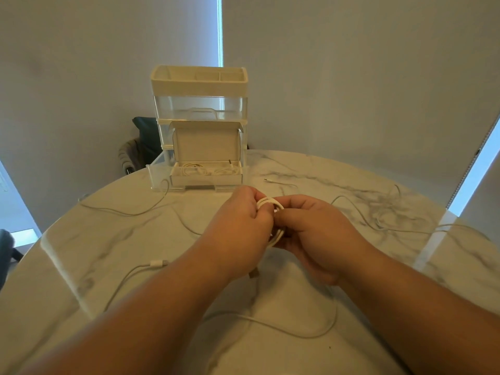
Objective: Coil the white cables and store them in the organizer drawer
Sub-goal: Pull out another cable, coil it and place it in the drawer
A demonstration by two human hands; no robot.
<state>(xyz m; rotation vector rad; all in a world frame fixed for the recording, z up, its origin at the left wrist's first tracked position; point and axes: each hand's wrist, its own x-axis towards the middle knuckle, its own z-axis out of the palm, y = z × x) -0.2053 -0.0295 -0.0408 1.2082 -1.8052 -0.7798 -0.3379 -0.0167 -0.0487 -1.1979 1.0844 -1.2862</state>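
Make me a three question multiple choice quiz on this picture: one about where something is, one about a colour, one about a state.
1. Where does the box sit? A on the floor; B in the bottom drawer; C on a shelf.
2. What colour is the coil between left hand and right hand? A black; B white; C red.
3. The box's lid is: A taped; B shut; C open.
Answers: B, the box stands in the pulled-out drawer; B, its loops look white; C, the lid stands upright.
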